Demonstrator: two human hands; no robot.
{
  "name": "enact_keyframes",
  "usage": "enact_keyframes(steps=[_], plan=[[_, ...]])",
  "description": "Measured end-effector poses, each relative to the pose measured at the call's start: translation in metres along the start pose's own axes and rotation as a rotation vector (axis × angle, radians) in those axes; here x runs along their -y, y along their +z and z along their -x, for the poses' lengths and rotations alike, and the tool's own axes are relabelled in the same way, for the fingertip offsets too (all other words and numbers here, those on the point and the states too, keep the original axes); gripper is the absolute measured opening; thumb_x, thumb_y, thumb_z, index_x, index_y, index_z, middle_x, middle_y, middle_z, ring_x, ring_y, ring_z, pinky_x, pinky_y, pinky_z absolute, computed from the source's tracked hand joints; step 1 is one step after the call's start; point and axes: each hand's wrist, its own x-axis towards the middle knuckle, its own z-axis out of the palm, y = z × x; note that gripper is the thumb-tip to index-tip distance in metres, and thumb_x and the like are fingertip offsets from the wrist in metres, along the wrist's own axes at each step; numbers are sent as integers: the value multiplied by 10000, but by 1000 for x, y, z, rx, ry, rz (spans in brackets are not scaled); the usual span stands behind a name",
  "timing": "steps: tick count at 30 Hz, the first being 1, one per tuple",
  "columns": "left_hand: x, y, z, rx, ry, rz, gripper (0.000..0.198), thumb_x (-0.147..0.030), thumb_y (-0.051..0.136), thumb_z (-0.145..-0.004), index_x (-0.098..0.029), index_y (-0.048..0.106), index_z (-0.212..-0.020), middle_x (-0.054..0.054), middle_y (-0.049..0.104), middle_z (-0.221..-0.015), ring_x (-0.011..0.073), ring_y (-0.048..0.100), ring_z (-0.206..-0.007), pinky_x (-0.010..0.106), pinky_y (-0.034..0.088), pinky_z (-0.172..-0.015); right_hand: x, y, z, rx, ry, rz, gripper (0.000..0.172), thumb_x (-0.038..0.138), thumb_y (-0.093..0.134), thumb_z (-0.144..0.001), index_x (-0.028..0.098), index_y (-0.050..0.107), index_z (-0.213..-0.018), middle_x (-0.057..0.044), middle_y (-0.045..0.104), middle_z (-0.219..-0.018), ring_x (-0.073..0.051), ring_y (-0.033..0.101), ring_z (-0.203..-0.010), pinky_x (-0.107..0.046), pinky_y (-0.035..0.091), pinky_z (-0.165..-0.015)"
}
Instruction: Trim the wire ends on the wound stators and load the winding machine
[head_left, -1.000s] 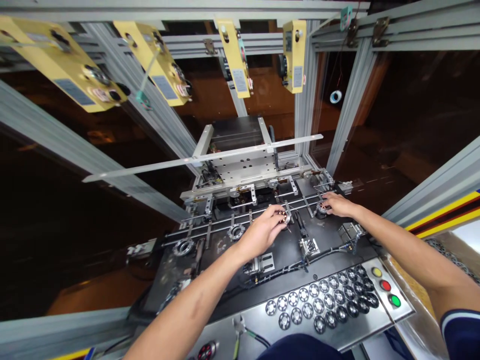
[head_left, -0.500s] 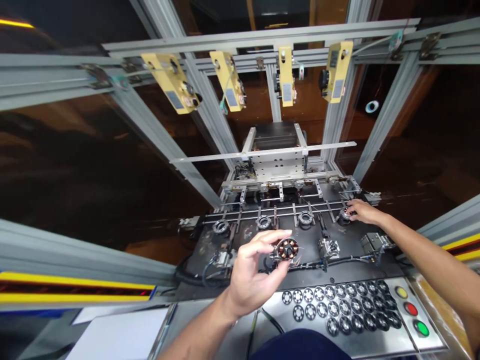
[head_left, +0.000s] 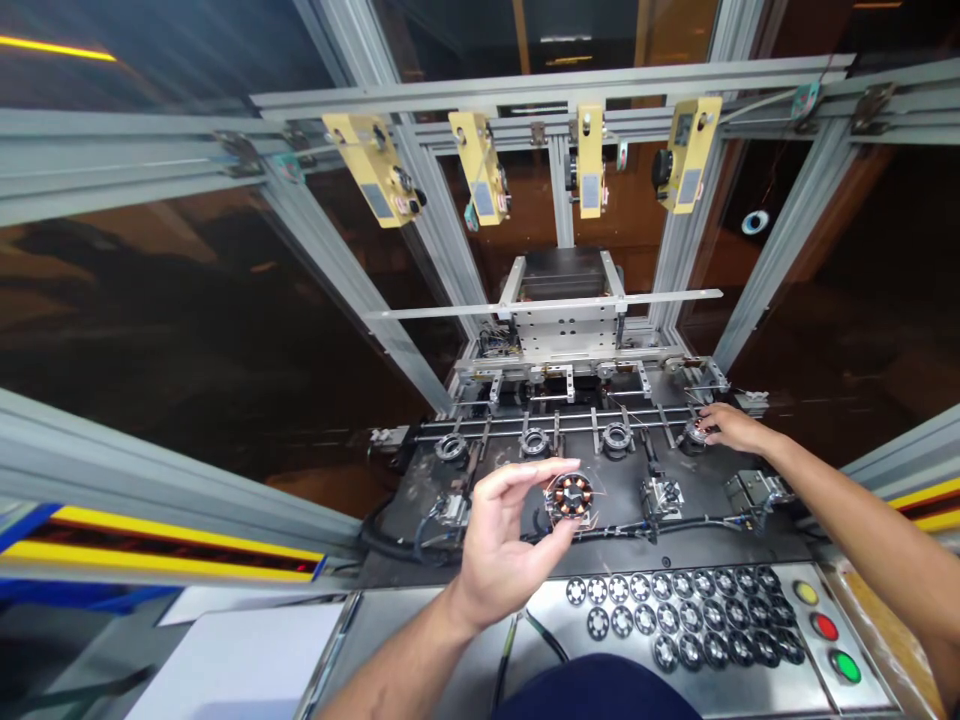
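My left hand (head_left: 510, 535) pinches a motor stator (head_left: 573, 495) by its rim between thumb and fingers, above the machine bed. The stator is a small ring with copper windings, its face turned toward me, and thin loose wire ends stick out of it. Farther off, my right hand (head_left: 731, 430) reaches to the rightmost round fixture (head_left: 694, 441). Its fingers close on another stator there, with a little copper showing under the fingertips; most of that piece is hidden. Three ring-shaped fixtures, the left one (head_left: 451, 448), middle one (head_left: 535, 442) and right one (head_left: 617, 438), hold no stator.
Several rows of black slotted rings (head_left: 690, 618) lie on the metal ledge (head_left: 559, 615). Beside them are yellow, red and green push buttons (head_left: 825, 627). Small clamp blocks (head_left: 661, 496) and cables stand before the fixtures. Yellow units (head_left: 589, 165) hang overhead from an aluminium frame.
The view has tilted slightly, so the scene sits a little farther right. My left hand still holds its stator, turned a little. My right hand stays at the rightmost fixture.
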Motion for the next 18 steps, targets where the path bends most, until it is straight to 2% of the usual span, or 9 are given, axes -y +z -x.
enact_keyframes(steps=[10, 15, 18], plan=[[0, -3, -4, -30, 60, -12, 688, 111, 701, -718, -226, 484, -1277, 80, 752, -1167, 162, 722, -1118, 272, 568, -1004, 6, -7, 0, 27, 40, -105, 302, 352, 647, -975, 179, 640, -1222, -95, 624, -1314, -258, 628, -1156, -483, 541, -983], [4, -8, -2, -39, 96, -69, 731, 113, 722, -705, -226, 463, -1299, 87, 747, -1168, 180, 726, -1110, 299, 579, -996, 17, -16, 0, -16, 77, -264, 295, 355, 641, -980, 172, 639, -1211, -86, 649, -1252, -237, 656, -1083, -451, 569, -930], [7, -12, -2, -38, 103, -91, 756, 112, 730, -703, -228, 449, -1317, 83, 743, -1163, 177, 727, -1102, 304, 575, -1004, 27, -27, 4, -86, 100, -396, 262, 354, 637, -983, 171, 656, -1170, -81, 664, -1221, -226, 662, -1062, -442, 569, -928]])
